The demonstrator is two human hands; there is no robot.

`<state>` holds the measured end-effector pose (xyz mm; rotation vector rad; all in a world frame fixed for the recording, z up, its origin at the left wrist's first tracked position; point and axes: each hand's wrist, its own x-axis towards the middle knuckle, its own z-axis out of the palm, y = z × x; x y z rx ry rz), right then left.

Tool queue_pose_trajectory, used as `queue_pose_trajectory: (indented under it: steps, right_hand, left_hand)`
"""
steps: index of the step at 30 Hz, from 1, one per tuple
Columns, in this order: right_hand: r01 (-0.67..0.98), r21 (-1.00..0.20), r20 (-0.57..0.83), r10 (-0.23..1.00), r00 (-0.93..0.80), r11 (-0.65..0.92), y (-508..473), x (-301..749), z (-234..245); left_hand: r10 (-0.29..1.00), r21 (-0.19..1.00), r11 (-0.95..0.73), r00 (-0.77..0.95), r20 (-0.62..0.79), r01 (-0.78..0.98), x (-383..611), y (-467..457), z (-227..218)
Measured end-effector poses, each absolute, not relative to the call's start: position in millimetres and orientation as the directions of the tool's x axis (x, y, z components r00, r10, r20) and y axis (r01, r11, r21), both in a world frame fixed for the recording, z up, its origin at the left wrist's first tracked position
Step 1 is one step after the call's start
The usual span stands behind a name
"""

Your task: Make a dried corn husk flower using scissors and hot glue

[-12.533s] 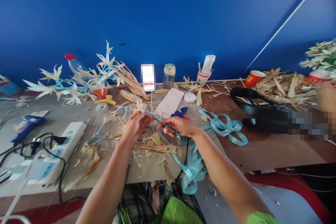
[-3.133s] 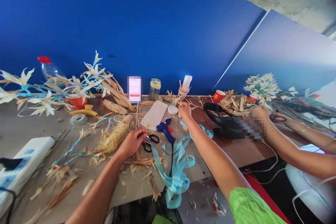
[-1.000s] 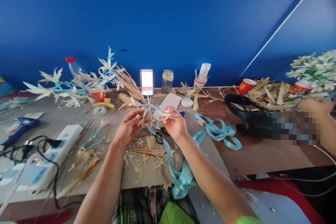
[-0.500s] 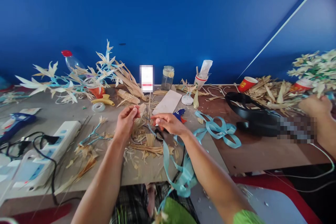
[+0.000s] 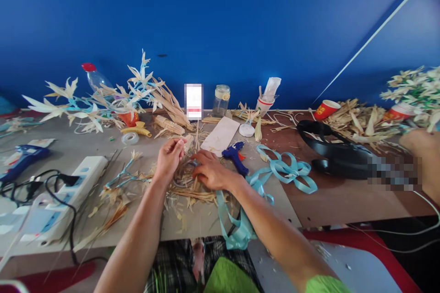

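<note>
My left hand (image 5: 170,154) is closed in a pinch above the middle of the table. A pale piece of husk (image 5: 189,143) shows beside its fingertips, but I cannot make out what the fingers hold. My right hand (image 5: 213,170) reaches low over the husk scraps (image 5: 184,174), palm down, its fingers bent and apart. What lies under its palm is hidden. Light-blue ribbon (image 5: 240,233) hangs over the front table edge below my right forearm. A blue glue gun (image 5: 235,155) lies just beyond my right hand, by a pale card (image 5: 220,136).
Husk flowers (image 5: 72,100) and a power strip (image 5: 68,197) occupy the left. A glass jar (image 5: 221,100) and a paper cup (image 5: 265,105) stand by the blue wall. To the right lie a looped ribbon (image 5: 290,169), a black headset (image 5: 340,162) and another person's hand (image 5: 421,144).
My right hand has dropped down onto the scraps and its fingers have spread, uncovering the glue gun. The ribbon over the lap has shifted. My left hand remains pinched in nearly the same place.
</note>
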<state>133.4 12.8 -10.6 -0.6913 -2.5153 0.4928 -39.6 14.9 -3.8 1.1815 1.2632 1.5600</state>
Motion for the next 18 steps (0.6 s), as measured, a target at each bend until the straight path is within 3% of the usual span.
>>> queue_pose_trajectory:
  steps: [4,6,8,11,18]
  right_hand:
    - [0.354,-0.708,0.486,0.785,-0.384,0.611,26.9,139.7,-5.4]
    - [0.238,-0.869,0.408,0.900,-0.152,0.434,34.4,143.5,-4.2]
    - [0.103,-0.956,0.274,0.961,-0.035,0.276,39.1,145.1,-5.3]
    - [0.002,-0.984,0.176,0.984,-0.010,0.176,38.4,140.5,-9.3]
    - [-0.013,-0.986,0.169,0.972,-0.161,0.169,22.1,123.6,-11.1]
  left_hand:
    - [0.948,0.980,-0.194,-0.265,0.175,-0.049,-38.7,14.0,-2.2]
    - [0.958,0.982,-0.187,-0.229,0.173,-0.041,-37.0,13.1,-2.6]
    - [0.972,0.986,-0.169,-0.169,0.164,-0.012,-33.7,12.2,-3.8]
    - [0.989,0.991,-0.129,-0.065,0.131,0.033,-26.3,11.4,-5.3]
    - [0.988,0.985,-0.150,0.039,0.148,0.081,-16.4,10.8,-4.3]
